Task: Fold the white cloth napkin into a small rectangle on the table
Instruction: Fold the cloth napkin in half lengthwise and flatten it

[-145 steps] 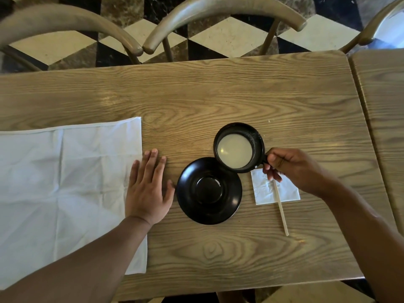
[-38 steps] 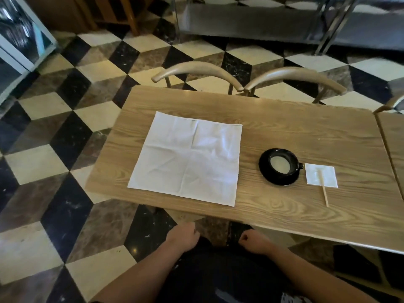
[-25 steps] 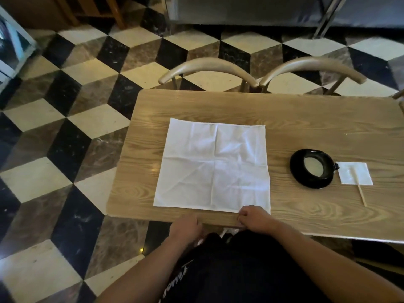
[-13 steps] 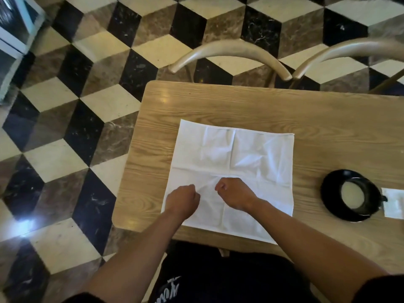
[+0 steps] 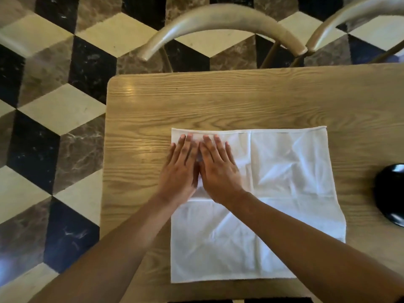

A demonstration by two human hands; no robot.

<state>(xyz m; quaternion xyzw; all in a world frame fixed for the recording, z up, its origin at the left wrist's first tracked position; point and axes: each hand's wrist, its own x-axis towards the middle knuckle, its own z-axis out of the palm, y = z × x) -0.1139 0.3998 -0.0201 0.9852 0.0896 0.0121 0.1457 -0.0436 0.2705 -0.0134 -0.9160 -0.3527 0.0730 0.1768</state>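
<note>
The napkin [image 5: 273, 193] lies spread flat and unfolded on the wooden table [image 5: 218, 101], filling the middle and lower right of the frame, its near edge close to the table's front edge. Both hands rest palm-down side by side on its upper left part: the left hand [image 5: 181, 169] at the cloth's left edge and the right hand [image 5: 218, 169] just beside it, thumbs touching or nearly so. The fingers of both are stretched out flat and pressed on the fabric; neither grips anything. No fold looks made yet, only old creases crossing the cloth, so the work seems to be at the smoothing stage. With both hands bunched at one corner, a push outward could drag the whole cloth rather than flatten it, ruffling the unheld right side. The wrinkles in the centre right may throw any fold out of square. A sweep towards the right edge of the frame could also nudge the black dish [image 5: 391, 193] sitting just beyond the cloth.
</note>
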